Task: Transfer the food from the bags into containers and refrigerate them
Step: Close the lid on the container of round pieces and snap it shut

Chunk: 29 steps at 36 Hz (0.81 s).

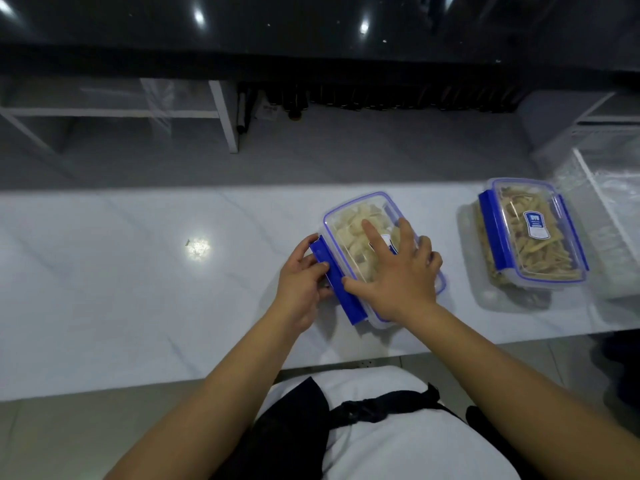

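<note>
A clear plastic container (349,216) with a blue-rimmed lid, filled with pale food pieces, sits on the white counter (138,271). My right hand (401,268) lies flat on its lid with fingers spread. My left hand (301,282) grips the blue side latch (343,299) on the container's left edge. To the right stands a second container (533,233), lid on with blue latches and a blue label, holding yellowish strips of food.
Crumpled clear plastic bags (609,199) lie at the counter's right end. Beyond the counter is a grey floor with a white shelf frame (221,112) and a dark row of bottles (381,98). The counter's front edge is near my body.
</note>
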Each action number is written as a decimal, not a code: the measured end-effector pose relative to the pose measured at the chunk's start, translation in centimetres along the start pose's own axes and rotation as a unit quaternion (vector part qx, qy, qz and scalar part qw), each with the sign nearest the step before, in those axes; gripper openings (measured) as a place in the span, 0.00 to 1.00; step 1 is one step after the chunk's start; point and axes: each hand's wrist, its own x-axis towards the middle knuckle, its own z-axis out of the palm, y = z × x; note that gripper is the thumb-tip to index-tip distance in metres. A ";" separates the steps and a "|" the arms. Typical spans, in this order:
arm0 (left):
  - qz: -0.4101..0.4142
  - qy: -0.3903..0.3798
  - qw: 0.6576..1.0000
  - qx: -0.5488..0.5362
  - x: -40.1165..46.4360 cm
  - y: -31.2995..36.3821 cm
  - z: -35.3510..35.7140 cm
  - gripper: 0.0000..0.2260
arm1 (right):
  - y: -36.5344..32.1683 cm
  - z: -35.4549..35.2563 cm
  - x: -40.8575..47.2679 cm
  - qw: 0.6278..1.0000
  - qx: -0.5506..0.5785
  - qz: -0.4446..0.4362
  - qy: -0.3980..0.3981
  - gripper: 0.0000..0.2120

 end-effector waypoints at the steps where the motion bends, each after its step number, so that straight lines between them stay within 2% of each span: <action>1: 0.001 0.000 1.000 0.002 0.0 0.0 0.0 0.22 | -0.2 0.0 0.2 1.000 -0.002 0.002 -0.003 0.48; 9: -0.001 0.028 0.999 -0.024 -0.4 0.2 0.0 0.20 | -0.3 -0.7 0.2 1.000 0.009 0.004 -0.023 0.49; 13: 0.006 0.033 0.999 -0.001 -0.2 0.9 -0.3 0.17 | -0.5 -2.5 -0.4 0.994 0.101 0.020 0.039 0.49; 21: -0.004 0.041 0.999 -0.017 -0.1 0.8 -0.7 0.17 | 0.8 -5.9 -0.8 0.997 0.070 0.006 0.044 0.50; 29: 0.000 0.044 0.997 -0.056 0.3 1.0 -0.2 0.18 | 5.4 -6.2 -6.3 0.997 0.063 -0.002 -0.045 0.51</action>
